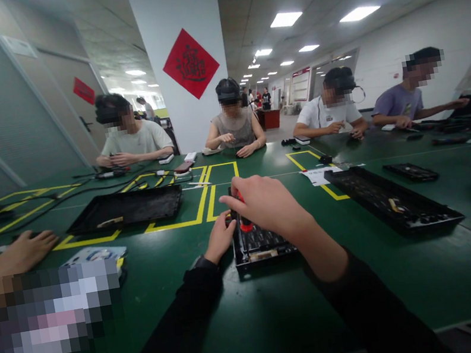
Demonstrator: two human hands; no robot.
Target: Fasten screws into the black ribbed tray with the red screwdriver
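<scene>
In front of me on the green table lies a black plastic case point(264, 237) with a ribbed inside and a pale strip near its front edge. Above it my right hand point(264, 203) is closed round the upper part of a red and black screwdriver point(246, 223), which stands upright over the case; its tip is hard to make out. My left hand point(221, 236) grips the left edge of the case, thumb and fingers bent around it. Part of the case is hidden behind my right hand and wrist.
Black trays lie to the left point(132, 209) and right point(393, 198), with a smaller black part point(411, 172) farther right. A paper label point(321, 175), cables point(53, 198) and yellow tape lines are on the table point(269, 321). A co-worker's hand point(27, 253) rests at left; several people sit opposite.
</scene>
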